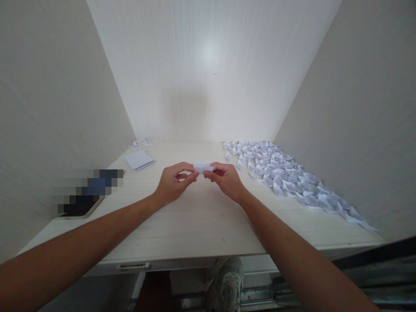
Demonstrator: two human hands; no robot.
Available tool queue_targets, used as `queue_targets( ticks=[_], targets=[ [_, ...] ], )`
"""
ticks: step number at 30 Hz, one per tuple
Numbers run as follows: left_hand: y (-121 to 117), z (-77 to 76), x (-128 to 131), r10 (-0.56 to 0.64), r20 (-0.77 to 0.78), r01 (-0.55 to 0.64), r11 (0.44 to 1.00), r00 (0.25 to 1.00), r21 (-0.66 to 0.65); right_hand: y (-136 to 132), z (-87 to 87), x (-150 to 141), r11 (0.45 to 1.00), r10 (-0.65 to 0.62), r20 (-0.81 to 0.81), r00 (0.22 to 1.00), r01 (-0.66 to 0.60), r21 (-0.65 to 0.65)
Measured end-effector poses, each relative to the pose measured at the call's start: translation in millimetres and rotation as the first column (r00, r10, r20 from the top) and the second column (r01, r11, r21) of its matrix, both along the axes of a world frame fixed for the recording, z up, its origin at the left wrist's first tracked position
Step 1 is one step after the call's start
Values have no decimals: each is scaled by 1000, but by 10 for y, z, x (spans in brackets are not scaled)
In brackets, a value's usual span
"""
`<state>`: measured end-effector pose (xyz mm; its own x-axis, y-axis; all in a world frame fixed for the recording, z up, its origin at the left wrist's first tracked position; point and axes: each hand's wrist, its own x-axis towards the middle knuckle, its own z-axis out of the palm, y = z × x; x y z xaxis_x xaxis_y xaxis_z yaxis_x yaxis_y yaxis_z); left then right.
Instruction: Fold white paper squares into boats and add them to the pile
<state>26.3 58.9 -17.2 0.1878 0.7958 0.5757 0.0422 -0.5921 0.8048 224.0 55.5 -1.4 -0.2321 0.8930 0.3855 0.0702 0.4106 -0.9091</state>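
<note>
Above the middle of the white desk (195, 229), a small piece of white paper (203, 167) is stretched between my two hands. It looks folded into a narrow strip. My left hand (175, 181) pinches its left end between thumb and fingers. At the right end, my right hand (225, 178) grips it the same way, thumb nearest me. Many small folded paper pieces (279, 173) lie heaped along the right side of the desk, apart from my right hand. To the left of my left hand rests a stack of flat white paper sheets (139, 159).
A phone (81, 206), partly blurred out, lies at the desk's left edge. Thin paper scraps (143, 142) sit in the back left corner. Walls enclose the desk at the back and both sides. A drawer handle (133, 266) shows below the front edge.
</note>
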Motion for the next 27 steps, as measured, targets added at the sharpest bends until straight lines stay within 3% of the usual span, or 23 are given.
queue_targets(
  ticks=[5, 12, 27],
  targets=[
    [-2, -19, 49, 17, 138, 1, 992, 990, -129, -11, -27, -38, 999, -8, -4, 1000, 8, -38],
    [-7, 19, 79, 31, 210, 9, 983, 977, -186, -8, -42, -108, 994, -24, -227, 974, -1, -108],
    [17, 11, 48, -7, 255, 61, 977, 967, -205, 30, -86, -108, 998, -35, -239, 970, 20, -65]
  ],
)
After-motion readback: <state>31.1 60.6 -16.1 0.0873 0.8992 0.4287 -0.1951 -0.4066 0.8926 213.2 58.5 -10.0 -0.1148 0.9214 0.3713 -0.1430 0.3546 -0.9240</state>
